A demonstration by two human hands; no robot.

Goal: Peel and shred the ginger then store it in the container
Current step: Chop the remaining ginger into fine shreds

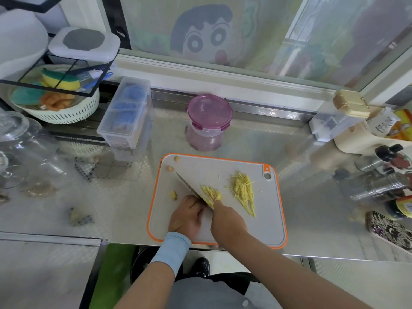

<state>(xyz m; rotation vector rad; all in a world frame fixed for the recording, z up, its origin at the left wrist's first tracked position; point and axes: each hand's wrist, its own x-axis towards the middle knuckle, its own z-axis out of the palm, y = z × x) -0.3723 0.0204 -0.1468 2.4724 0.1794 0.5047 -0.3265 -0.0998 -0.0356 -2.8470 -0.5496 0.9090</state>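
Note:
A grey cutting board with an orange rim lies on the steel counter. My right hand grips the handle of a knife, whose blade points up and left across the board. My left hand sits just left of the blade, fingers curled down on the ginger being cut, which is mostly hidden. Fresh yellow shreds lie against the blade's right side. A larger pile of ginger shreds is spread further right. A clear container with a purple clip lid, closed, stands behind the board.
Small ginger scraps lie on the board's left part. A clear lidded box stands at the back left, glass jars at the far left, and bottles and a rack at the right. Peel bits lie on the counter.

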